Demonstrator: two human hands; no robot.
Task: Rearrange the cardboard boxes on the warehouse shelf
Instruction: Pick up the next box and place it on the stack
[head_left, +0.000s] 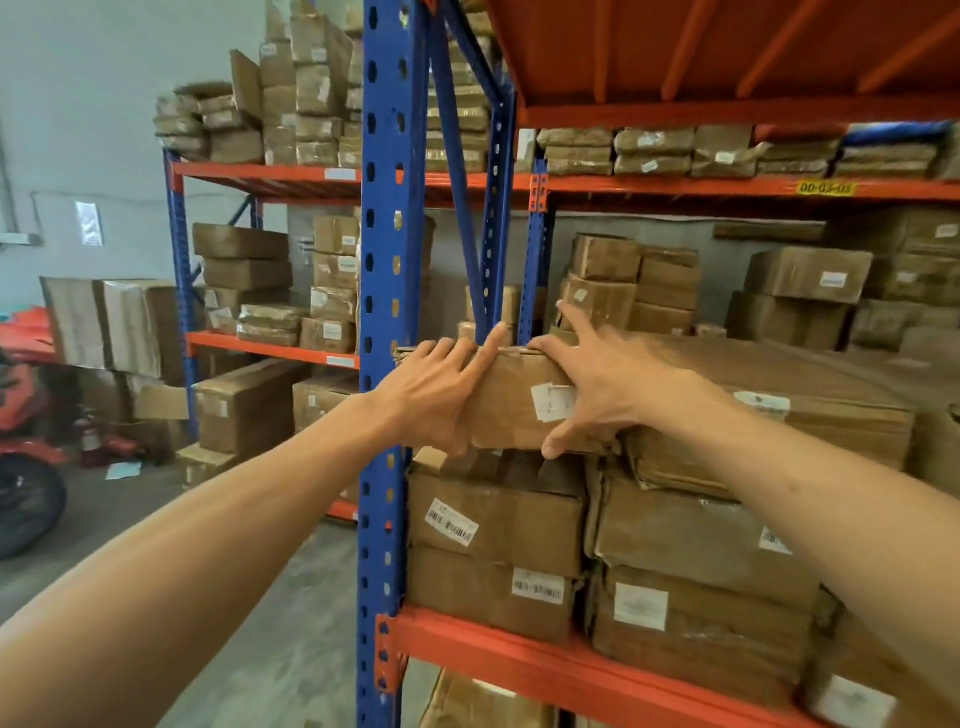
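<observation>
Both hands grip the top box (514, 405) of a stack at the left end of a warehouse shelf (519, 657). The left hand (441, 395) is clamped on the box's left end, fingers hooked over its top edge just beside the blue upright (382, 312). The right hand (597, 387) is clamped on the front face, fingers spread across the top edge, thumb under the bottom edge.

The box sits flush with the stack's front, touching a wide flat box (769, 415) on its right. Open air lies above it, up to the orange deck (727, 47) overhead; open aisle floor (249, 597) lies left of the upright.

The cardboard is brown, creased and dented, with sagging corners. A white label (553, 401) on the held box is too blurred to read. 2 lower boxes (493, 530) carry barcode stickers. A yellow tag (825, 187) on the far rack's beam appears to read "00-03-03".
</observation>
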